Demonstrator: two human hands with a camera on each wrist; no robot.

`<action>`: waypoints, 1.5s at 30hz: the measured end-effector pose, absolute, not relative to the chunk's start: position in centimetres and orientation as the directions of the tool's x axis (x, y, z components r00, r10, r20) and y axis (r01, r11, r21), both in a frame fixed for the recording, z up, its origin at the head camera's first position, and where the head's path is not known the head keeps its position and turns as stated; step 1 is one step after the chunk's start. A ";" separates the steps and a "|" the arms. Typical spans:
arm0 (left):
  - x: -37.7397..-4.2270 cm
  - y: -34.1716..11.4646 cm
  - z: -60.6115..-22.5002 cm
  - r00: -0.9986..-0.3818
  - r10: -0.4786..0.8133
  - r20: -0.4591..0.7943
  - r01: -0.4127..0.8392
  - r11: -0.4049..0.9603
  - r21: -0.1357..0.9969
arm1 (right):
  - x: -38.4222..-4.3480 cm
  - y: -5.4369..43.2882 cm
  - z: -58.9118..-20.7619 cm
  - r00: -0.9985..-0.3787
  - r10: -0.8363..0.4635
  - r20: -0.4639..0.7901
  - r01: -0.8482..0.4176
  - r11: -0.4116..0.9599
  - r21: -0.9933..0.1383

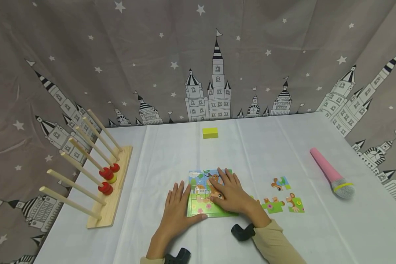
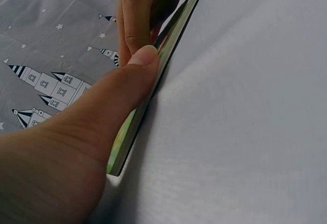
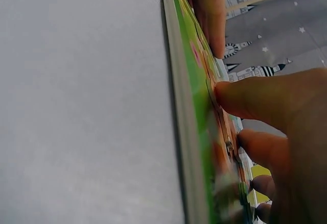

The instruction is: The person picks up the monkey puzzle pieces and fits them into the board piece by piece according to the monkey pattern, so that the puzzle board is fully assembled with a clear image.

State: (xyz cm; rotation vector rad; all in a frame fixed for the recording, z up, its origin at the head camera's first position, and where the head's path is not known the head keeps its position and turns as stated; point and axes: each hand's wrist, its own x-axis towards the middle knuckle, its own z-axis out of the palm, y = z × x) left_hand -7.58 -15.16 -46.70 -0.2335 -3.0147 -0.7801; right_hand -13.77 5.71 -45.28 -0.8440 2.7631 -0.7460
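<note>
A jigsaw puzzle board (image 1: 199, 209) with a picture of a house, flowers and a brown animal lies flat on the white table in the head view. My left hand (image 1: 177, 212) rests along the board's left side with straight fingers, its thumb (image 2: 144, 58) touching the near edge. Spread over the right part of the puzzle, my right hand (image 1: 233, 196) presses on the pieces with its thumb (image 3: 240, 94) and fingertips. That hand covers part of the picture. Loose puzzle pieces, one with a green and brown print (image 1: 273, 206), lie to the right of the board.
To the left stands a wooden peg rack (image 1: 120, 190) with red and yellow rings on some pegs. A yellow block (image 1: 210, 133) sits near the table's far edge. A pink toy microphone (image 1: 330, 170) lies at the right. Behind hangs a grey castle-print curtain (image 1: 145, 55).
</note>
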 end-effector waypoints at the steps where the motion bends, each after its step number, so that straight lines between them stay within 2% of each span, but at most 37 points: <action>1: -7.6 -15.2 -46.7 -0.989 0.139 0.056 0.149 0.863 0.482 | -13.7 5.7 -45.3 -0.829 -0.560 -0.003 -0.482 0.717 -0.504; 18: -7.4 -15.2 -46.6 -0.989 0.138 0.051 0.145 0.858 0.493 | -13.6 5.6 -45.4 -0.831 -0.556 0.024 -0.482 0.697 -0.530; 25: -7.4 -15.2 -46.5 -0.989 0.138 0.058 0.148 0.853 0.500 | -13.9 6.5 -45.3 -0.846 -0.519 0.125 -0.489 0.661 -0.570; 33: -7.5 -15.1 -46.4 -0.989 0.134 0.068 0.150 0.845 0.513 | -14.2 11.0 -44.7 -0.884 -0.434 0.176 -0.449 0.679 -0.581; 39: -7.5 -15.0 -46.4 -0.990 0.129 0.051 0.137 0.848 0.512 | -14.6 15.7 -44.4 -0.940 -0.306 0.153 -0.331 0.702 -0.631; 45: -7.5 -15.1 -46.4 -0.991 0.125 0.046 0.131 0.844 0.521 | -14.4 20.0 -43.9 -0.977 -0.180 0.117 -0.213 0.747 -0.630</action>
